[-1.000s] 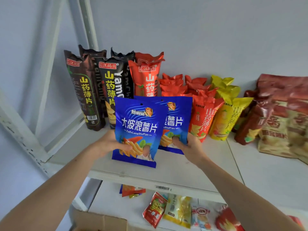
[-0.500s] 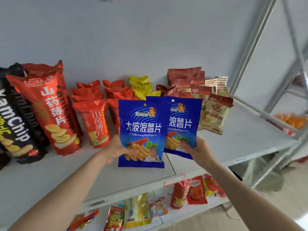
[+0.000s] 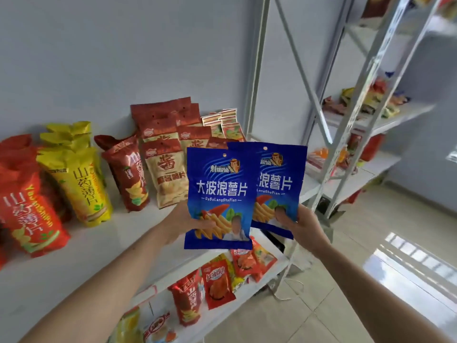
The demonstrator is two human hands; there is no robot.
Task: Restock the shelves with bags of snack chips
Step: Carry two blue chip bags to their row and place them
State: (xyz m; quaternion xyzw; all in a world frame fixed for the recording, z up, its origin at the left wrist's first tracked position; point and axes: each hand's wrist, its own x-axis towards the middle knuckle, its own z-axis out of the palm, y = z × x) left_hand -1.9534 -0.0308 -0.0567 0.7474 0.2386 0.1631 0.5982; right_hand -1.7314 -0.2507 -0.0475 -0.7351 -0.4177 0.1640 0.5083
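Your left hand [image 3: 184,222] grips the front blue bag [image 3: 218,198] at its lower left edge, thumb pressed across the printed chips, fingers hidden behind the pack. Your right hand [image 3: 303,227] pinches the rear blue bag [image 3: 278,186] near its lower right corner, thumb on the front, the rest of the fingers behind. The front bag overlaps the rear one's left side, and both are held upright, off the white shelf [image 3: 99,243], in front of its right end. Each bag reads "大波浪薯片" with "DaBoLangShuPian" beneath; the small brand badge above is too blurred to read with confidence. Behind the blue bags on the shelf stand tan-and-red bags [image 3: 168,174], with a yellow bag [image 3: 84,184] marked "山药薄片" further left. Compared with half a second ago, the view has swung right: the black "YamChip" packs have dropped out of frame, and a second shelving unit [image 3: 366,115] now fills the right side.
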